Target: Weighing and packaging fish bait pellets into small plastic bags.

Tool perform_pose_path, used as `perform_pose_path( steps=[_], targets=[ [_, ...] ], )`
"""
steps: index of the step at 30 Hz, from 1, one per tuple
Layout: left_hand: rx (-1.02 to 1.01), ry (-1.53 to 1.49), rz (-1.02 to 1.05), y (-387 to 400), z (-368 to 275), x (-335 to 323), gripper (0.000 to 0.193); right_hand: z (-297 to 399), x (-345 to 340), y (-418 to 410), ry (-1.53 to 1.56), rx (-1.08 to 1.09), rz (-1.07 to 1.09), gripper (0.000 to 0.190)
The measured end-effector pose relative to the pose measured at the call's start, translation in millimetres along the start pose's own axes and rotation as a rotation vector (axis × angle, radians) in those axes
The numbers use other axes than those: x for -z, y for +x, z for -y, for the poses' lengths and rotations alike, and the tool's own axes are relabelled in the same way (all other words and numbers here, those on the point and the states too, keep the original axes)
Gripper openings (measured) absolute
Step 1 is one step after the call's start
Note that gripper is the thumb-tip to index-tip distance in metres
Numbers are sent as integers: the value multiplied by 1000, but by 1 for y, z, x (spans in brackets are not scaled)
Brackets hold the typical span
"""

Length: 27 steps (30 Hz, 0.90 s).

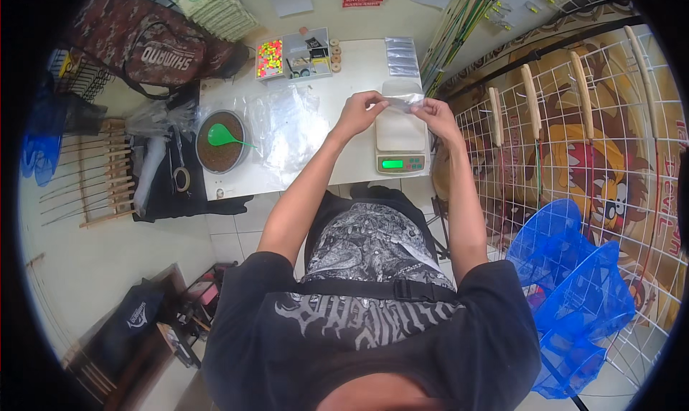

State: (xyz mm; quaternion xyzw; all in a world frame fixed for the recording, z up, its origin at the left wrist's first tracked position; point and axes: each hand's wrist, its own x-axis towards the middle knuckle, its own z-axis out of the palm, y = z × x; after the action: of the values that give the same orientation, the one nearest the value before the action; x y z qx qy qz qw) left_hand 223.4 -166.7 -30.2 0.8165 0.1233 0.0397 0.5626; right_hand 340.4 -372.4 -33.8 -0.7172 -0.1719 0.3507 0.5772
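Observation:
My left hand (359, 114) and my right hand (437, 118) pinch a clear plastic bag (402, 102) between them, stretched sideways above a digital scale (401, 133). Something dark shows in the bag near my left fingers; I cannot tell what. The scale's display glows green at the table's front right. To the left of my left hand lie loose clear plastic bags (290, 126). A round tub (242, 142) of brown granules stands at the table's left, with a green spoon or scoop (219, 134) lying on the granules.
An open compartment box (307, 37) with small bright pieces stands at the back beside cork-coloured rings (336, 56). Silvery flat packets (401, 57) lie at the back right. Thin rods lean behind them. A white wire grid (511, 163) and blue nets (570, 292) stand to the right.

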Motion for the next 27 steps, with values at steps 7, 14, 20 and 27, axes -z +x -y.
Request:
perform_pose_path(
  steps=[7,14,20,27],
  targets=[
    [-79,-60,17,-67,-31,54,16,62,-64,-27,24,130,2,22],
    [-2,-488,-142,-160,-26,73,19,67,-146,-53,-2,267,141,17],
    [-37,-715,-443,-224,-2,83,15,62,-214,-84,-151,310,257,20],
    [-83,-481,-556,-282,8,114,11,85,-264,-114,-188,537,239,34]
  ],
)
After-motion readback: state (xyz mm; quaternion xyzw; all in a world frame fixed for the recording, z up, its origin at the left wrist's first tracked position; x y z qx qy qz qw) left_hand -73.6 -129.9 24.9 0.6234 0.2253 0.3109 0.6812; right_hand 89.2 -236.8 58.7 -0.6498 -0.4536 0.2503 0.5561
